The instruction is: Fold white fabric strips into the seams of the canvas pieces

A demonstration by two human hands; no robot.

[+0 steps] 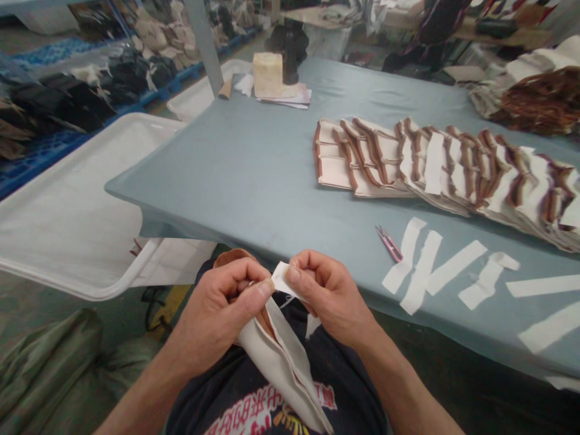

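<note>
A folded cream and brown fabric piece (283, 356) hangs over my lap. My left hand (235, 296) is closed on its upper end, thumb pressed against the fingers. A small white strip (281, 278) is pinched between the thumb and fingers of my right hand (321, 290), and its left end meets my left fingertips. Both hands are close together just off the table's front edge. Some of the fabric's upper end is hidden behind my left hand.
On the blue-grey table (226, 169) lie a row of cream and brown pieces (385, 157), pink-handled snips (388, 243) and several loose white strips (457, 266). A yellowish block (267, 74) stands at the back. White bins (90, 193) are at the left.
</note>
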